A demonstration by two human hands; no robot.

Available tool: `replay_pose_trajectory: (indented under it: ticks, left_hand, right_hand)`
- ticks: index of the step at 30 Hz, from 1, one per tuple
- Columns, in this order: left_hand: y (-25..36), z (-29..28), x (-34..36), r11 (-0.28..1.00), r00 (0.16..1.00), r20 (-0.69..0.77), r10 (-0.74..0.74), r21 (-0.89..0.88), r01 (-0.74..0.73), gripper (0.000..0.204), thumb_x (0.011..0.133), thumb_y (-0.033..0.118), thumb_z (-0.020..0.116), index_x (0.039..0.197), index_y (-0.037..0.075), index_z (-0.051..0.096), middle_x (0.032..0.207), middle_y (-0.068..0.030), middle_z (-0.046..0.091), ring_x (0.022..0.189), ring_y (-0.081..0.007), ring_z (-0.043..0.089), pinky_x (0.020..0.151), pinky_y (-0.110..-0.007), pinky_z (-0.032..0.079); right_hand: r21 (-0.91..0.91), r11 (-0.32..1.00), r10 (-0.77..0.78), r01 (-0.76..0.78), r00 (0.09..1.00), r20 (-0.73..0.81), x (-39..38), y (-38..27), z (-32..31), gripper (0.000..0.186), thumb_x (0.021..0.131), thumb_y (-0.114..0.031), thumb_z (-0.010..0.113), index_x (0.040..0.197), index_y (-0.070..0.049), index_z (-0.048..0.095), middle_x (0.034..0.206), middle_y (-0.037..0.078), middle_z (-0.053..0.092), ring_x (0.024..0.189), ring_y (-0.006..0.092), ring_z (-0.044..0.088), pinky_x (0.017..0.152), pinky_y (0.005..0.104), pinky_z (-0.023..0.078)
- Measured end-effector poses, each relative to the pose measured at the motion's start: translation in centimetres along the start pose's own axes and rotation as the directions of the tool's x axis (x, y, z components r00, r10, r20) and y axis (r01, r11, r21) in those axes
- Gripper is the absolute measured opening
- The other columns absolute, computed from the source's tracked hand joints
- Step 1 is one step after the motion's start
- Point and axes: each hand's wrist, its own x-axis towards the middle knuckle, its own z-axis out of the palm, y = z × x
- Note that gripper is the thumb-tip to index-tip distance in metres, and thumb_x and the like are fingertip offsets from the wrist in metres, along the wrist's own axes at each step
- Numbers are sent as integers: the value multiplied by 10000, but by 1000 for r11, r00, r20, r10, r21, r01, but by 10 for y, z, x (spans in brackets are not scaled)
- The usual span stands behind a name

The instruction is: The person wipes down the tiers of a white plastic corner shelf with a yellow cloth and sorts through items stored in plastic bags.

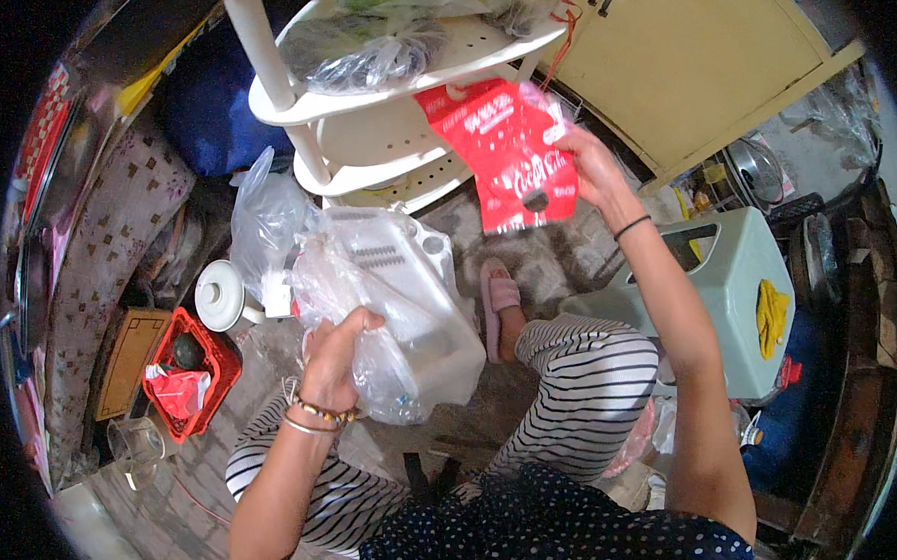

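Note:
My right hand [593, 171] is raised ahead and to the right, its fingers closed on the edge of a red plastic wrapper [504, 157] with white lettering. The wrapper hangs open and creased in front of a white plastic shelf rack [344, 150]. Lower and to the left, my left hand [337, 363] is closed around a crumpled clear plastic bag [379, 372]. That bag lies over a whitish plastic container [437, 310] with slots. Another clear bag [266, 217] stands up beyond it, beside the container.
Left of me are a white lidded pot [223, 296], a red basket [226, 370] with a dark round thing and red packaging, and a clear cup [138, 451]. A pale green stool [743, 293] with a yellow cloth [772, 319] stands right. Behind is a cream cabinet [688, 65].

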Motion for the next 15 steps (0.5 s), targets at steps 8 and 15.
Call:
replay_pose_trajectory:
  ticks: [8, 15]
  left_hand:
    - [12, 9, 6, 999, 995, -100, -24, 19, 26, 435, 687, 160, 592, 1082, -3, 511, 964, -113, 579, 874, -269, 582, 775, -432, 489]
    - [17, 4, 23, 999, 997, -76, 20, -28, -22, 561, 664, 60, 596, 1187, -7, 405, 1017, -125, 534, 919, -255, 555, 774, -408, 500]
  right_hand:
    - [-53, 995, -92, 90, 995, -44, 169, 25, 6, 236, 880, -16, 388, 1088, 41, 484, 1049, 187, 564, 893, 263, 594, 810, 393, 503]
    - [-928, -357, -477, 105, 834, 278, 233, 39, -65, 280, 787, -250, 584, 974, -44, 621, 1003, 165, 619, 919, 357, 570, 797, 435, 460]
